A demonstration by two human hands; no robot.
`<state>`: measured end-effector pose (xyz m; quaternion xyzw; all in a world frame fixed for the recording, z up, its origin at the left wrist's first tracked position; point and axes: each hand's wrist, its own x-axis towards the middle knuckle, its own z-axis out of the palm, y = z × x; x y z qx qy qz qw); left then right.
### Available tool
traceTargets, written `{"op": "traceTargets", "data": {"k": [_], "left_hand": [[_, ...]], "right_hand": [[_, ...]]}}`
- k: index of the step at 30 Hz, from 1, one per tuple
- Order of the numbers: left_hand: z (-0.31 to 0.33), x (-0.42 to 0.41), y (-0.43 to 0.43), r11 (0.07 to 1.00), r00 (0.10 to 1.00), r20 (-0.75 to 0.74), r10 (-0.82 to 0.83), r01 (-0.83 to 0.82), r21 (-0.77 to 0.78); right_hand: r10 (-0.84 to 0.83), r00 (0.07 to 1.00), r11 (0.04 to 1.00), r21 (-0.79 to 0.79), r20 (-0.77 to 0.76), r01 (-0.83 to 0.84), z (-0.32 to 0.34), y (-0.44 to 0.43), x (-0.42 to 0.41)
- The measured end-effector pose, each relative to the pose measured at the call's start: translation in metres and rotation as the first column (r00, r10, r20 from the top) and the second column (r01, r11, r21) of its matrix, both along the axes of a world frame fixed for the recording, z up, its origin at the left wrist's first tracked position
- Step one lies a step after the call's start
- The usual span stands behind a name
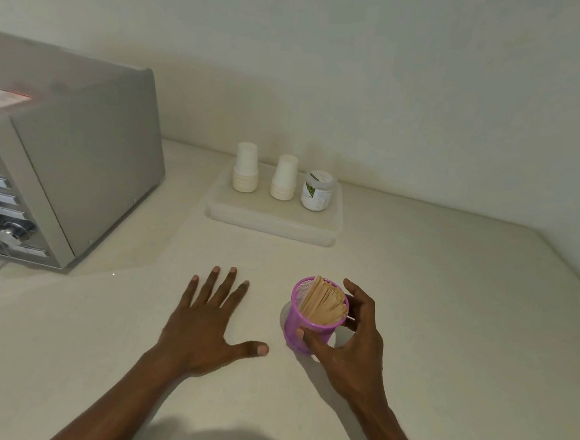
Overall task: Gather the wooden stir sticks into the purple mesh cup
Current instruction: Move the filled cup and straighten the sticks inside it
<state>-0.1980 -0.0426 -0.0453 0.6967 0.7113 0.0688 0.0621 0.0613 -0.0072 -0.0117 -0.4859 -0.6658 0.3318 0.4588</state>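
Note:
The purple mesh cup (296,330) stands upright on the pale counter, right of centre. A bundle of wooden stir sticks (324,303) leans inside it, their tops fanning toward the right rim. My right hand (352,341) is curled round the cup, thumb on its near wall and fingers behind its right side. My left hand (206,320) lies flat on the counter to the cup's left, fingers spread and holding nothing. I see no loose sticks on the counter.
A white tray (271,222) at the back carries two stacks of paper cups (246,168) and a small labelled jar (316,190). A grey metal appliance (65,169) fills the left side. The wall runs close behind.

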Motion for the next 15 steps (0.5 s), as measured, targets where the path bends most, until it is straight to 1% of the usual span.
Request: {"op": "traceTargets", "data": {"k": [8, 11, 15], "left_hand": [[0.001, -0.011, -0.002, 0.999, 0.999, 0.008, 0.042, -0.042, 0.032], [0.004, -0.012, -0.001, 0.998, 0.998, 0.042, 0.056, -0.057, 0.016], [0.007, -0.011, -0.001, 0.998, 0.997, 0.042, 0.059, -0.059, -0.01]], "right_hand": [[0.059, 0.998, 0.995, 0.078, 0.007, -0.059, 0.032, 0.067, -0.042], [0.059, 0.998, 0.99, 0.125, 0.0, -0.058, 0.054, 0.103, -0.068], [0.058, 0.998, 0.982, 0.181, 0.005, -0.058, 0.08, 0.155, -0.107]]}}
